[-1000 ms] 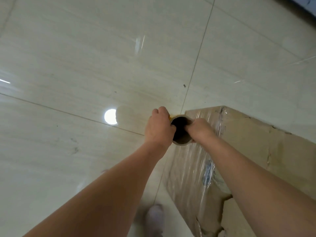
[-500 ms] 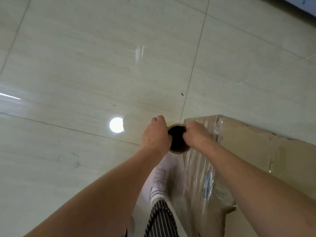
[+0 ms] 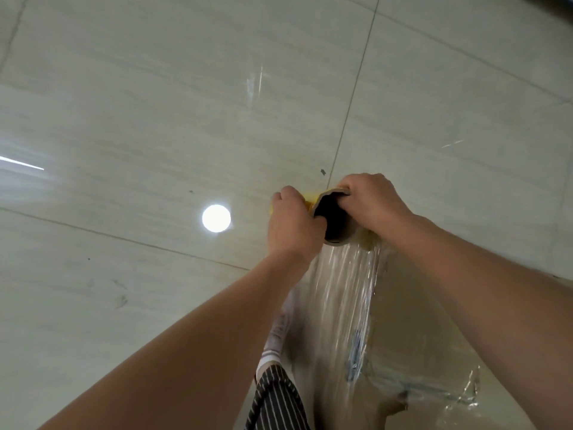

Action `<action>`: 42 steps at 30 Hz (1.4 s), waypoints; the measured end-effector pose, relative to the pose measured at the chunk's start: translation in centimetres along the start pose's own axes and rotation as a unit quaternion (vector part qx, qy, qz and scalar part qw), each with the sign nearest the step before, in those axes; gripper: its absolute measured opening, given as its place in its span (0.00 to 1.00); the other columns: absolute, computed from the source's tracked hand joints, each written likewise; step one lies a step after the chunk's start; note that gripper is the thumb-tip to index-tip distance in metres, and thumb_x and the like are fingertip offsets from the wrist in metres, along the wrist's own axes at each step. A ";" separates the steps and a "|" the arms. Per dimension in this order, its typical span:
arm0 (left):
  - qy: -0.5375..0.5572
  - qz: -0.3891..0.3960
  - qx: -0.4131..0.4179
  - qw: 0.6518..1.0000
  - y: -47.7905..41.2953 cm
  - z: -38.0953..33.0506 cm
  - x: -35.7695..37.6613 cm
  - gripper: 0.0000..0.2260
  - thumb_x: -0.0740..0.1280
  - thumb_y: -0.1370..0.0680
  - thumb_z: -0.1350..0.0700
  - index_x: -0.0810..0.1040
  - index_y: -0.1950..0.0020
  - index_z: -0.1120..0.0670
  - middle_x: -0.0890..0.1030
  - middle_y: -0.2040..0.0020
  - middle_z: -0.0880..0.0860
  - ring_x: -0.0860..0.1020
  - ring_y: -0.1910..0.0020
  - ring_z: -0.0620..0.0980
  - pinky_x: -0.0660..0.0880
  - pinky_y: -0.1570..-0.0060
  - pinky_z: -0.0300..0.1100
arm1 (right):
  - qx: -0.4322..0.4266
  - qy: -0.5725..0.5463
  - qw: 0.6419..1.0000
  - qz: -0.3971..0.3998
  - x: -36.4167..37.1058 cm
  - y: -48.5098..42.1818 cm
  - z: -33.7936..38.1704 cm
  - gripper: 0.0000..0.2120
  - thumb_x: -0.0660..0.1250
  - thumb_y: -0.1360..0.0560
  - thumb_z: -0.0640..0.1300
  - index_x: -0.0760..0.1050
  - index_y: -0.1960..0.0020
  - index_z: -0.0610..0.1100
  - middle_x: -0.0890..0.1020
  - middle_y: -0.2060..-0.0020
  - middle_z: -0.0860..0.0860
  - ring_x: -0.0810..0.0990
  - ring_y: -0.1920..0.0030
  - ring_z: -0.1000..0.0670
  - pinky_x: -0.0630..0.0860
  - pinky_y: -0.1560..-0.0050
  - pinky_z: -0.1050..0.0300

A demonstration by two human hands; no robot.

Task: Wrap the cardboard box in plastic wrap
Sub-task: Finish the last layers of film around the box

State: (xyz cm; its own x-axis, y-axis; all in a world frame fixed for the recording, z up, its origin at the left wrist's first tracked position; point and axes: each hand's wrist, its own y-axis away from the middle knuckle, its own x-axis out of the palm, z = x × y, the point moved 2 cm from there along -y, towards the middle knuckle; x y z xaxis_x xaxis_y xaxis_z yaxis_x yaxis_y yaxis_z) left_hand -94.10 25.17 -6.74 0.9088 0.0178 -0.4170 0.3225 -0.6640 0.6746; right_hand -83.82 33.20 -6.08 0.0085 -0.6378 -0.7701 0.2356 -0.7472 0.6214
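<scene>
One roll (image 3: 333,220) raised, two hands (image 3: 293,225) (image 3: 375,203), one box (image 3: 434,321)

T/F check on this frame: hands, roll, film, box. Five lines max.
1. The left hand and right hand both grip the wrap roll. True.
2. Film stretches from the wrap roll down one side of the cardboard box. True.
3. The wrap roll is set down, untouched. False: both hands hold it up by the box's top corner.
4. The cardboard box is bare of film. False: film already covers one of its sides.
5. A white shoe shows below the hands. True.
</scene>
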 end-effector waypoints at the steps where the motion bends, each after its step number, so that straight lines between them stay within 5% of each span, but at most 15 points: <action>1: 0.005 -0.010 -0.009 1.000 -0.1 0.1 -0.2 0.12 0.67 0.27 0.61 0.65 0.49 0.54 0.68 0.48 0.49 0.74 0.56 0.52 0.74 0.60 0.43 | 0.037 -0.049 0.998 0.018 -0.2 -0.1 -0.2 0.06 0.63 0.27 0.41 0.75 0.61 0.41 0.77 0.66 0.47 0.75 0.64 0.46 0.69 0.68 0.57; 3: 0.004 -0.019 -0.024 1.000 -0.3 0.3 -0.5 0.12 0.66 0.27 0.61 0.64 0.49 0.53 0.68 0.47 0.50 0.73 0.56 0.51 0.71 0.61 0.42 | 0.101 -0.143 0.982 0.073 -0.1 0.1 -0.2 0.06 0.65 0.27 0.43 0.75 0.61 0.41 0.76 0.67 0.47 0.73 0.69 0.50 0.65 0.74 0.61; 6: -0.023 -0.014 -0.038 0.999 -0.6 0.3 -1.3 0.12 0.65 0.26 0.62 0.64 0.49 0.54 0.68 0.47 0.51 0.72 0.58 0.52 0.69 0.64 0.41 | 0.191 -0.292 0.929 0.121 1.0 0.7 0.5 0.08 0.65 0.25 0.41 0.76 0.50 0.37 0.80 0.59 0.44 0.79 0.67 0.50 0.74 0.75 0.65; 10: -0.148 0.025 0.009 0.989 -1.3 -0.9 -2.2 0.10 0.62 0.25 0.62 0.66 0.46 0.55 0.68 0.49 0.51 0.73 0.59 0.53 0.69 0.65 0.41 | 0.265 -0.408 0.854 0.183 2.0 0.8 0.9 0.10 0.57 0.22 0.34 0.71 0.42 0.36 0.78 0.47 0.38 0.81 0.50 0.39 0.81 0.61 0.49; 17: -0.224 0.072 0.038 0.971 -2.1 -4.2 -1.8 0.12 0.62 0.24 0.63 0.67 0.43 0.56 0.70 0.47 0.53 0.74 0.57 0.53 0.71 0.63 0.42 | 0.111 -0.127 0.972 0.164 -0.4 -0.8 -0.2 0.11 0.57 0.24 0.34 0.74 0.45 0.35 0.78 0.51 0.39 0.76 0.54 0.42 0.69 0.59 0.58; 20: -0.195 0.073 0.042 0.977 -2.8 -6.5 0.1 0.12 0.63 0.25 0.62 0.68 0.43 0.56 0.71 0.47 0.53 0.75 0.56 0.54 0.72 0.62 0.42 | 0.057 -0.035 0.989 0.129 -3.0 -2.2 -1.9 0.12 0.58 0.24 0.34 0.75 0.44 0.37 0.79 0.47 0.39 0.78 0.47 0.40 0.70 0.56 0.57; 25: -0.157 0.077 0.032 0.984 -3.7 -8.9 4.6 0.13 0.65 0.27 0.62 0.68 0.45 0.56 0.71 0.48 0.53 0.74 0.56 0.55 0.71 0.62 0.43 | -0.044 0.068 0.993 0.090 -5.9 -3.9 -5.6 0.10 0.58 0.25 0.34 0.74 0.46 0.39 0.78 0.51 0.41 0.74 0.57 0.43 0.67 0.60 0.56; 28: -0.122 0.050 0.009 0.991 -3.9 -9.0 5.9 0.15 0.65 0.27 0.62 0.68 0.41 0.57 0.71 0.46 0.53 0.74 0.54 0.54 0.70 0.61 0.42 | -0.023 0.017 0.999 0.046 -5.0 -3.9 -8.1 0.11 0.58 0.24 0.38 0.74 0.45 0.40 0.79 0.51 0.41 0.77 0.53 0.40 0.70 0.58 0.55; 30: -0.116 0.039 0.002 0.992 -4.2 -9.1 6.2 0.13 0.65 0.27 0.62 0.68 0.44 0.57 0.71 0.47 0.54 0.73 0.55 0.54 0.68 0.62 0.41 | 0.064 -0.107 0.992 0.039 -4.1 -3.7 -9.7 0.10 0.61 0.25 0.42 0.76 0.46 0.42 0.81 0.52 0.43 0.78 0.52 0.41 0.73 0.55 0.54; 34: -0.136 0.040 -0.017 0.990 -4.6 -9.4 6.1 0.10 0.65 0.27 0.62 0.64 0.50 0.55 0.70 0.49 0.53 0.71 0.59 0.53 0.66 0.67 0.40 | 0.200 -0.323 0.916 0.125 -2.5 -2.9 -10.2 0.05 0.64 0.26 0.40 0.75 0.51 0.39 0.81 0.55 0.43 0.80 0.66 0.46 0.78 0.66 0.59; 38: -0.212 0.078 -0.001 0.974 -5.0 -10.2 5.8 0.11 0.65 0.26 0.62 0.66 0.47 0.56 0.71 0.50 0.54 0.73 0.56 0.54 0.68 0.68 0.39 | 0.230 -0.319 0.911 0.121 -1.5 -2.9 -9.9 0.12 0.62 0.26 0.35 0.75 0.44 0.34 0.80 0.53 0.39 0.80 0.52 0.41 0.71 0.59 0.57; 42: -0.331 0.114 0.062 0.935 -6.2 -12.4 5.5 0.14 0.63 0.25 0.60 0.67 0.40 0.56 0.74 0.47 0.55 0.76 0.51 0.58 0.76 0.58 0.48 | 0.213 -0.268 0.934 0.106 -2.0 -2.9 -9.8 0.14 0.58 0.25 0.34 0.74 0.41 0.33 0.80 0.47 0.38 0.78 0.44 0.40 0.68 0.55 0.57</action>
State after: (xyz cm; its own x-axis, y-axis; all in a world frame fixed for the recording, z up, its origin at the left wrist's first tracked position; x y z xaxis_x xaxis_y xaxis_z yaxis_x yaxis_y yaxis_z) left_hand -87.81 38.60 -5.66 0.5736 -0.5747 -0.5836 0.0699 -0.6756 0.7340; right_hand -74.99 38.42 -7.77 -0.5041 -0.6955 -0.5120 -0.1252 -0.5277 0.8401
